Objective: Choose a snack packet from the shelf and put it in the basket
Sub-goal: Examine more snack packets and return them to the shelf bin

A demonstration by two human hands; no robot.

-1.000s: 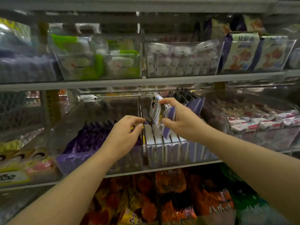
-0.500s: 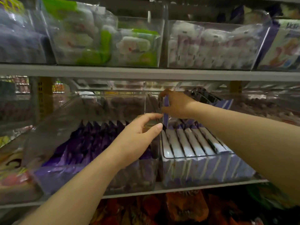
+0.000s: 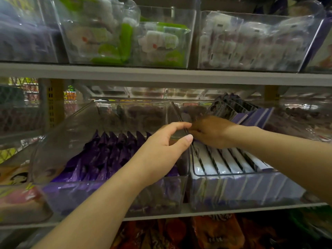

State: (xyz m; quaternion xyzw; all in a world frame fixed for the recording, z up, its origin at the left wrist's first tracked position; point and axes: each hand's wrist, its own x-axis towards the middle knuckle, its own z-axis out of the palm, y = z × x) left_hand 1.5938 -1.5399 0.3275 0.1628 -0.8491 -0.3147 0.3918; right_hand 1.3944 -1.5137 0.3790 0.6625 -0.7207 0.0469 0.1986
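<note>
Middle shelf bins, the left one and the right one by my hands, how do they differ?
The left bin holds crinkly dark purple packets with pointed tops; the right bin holds flat white-edged boxes in a tight row. The right hand reaches into the right bin; the left hand is at the left bin's side wall. Both are clear plastic, side by side.

A shop aisle. Tiered metal shelves (image 3: 161, 76) carry clear plastic bins (image 3: 115, 193) packed with rows of identical purple packets (image 3: 111, 153) and white boxes (image 3: 224, 160).
</note>
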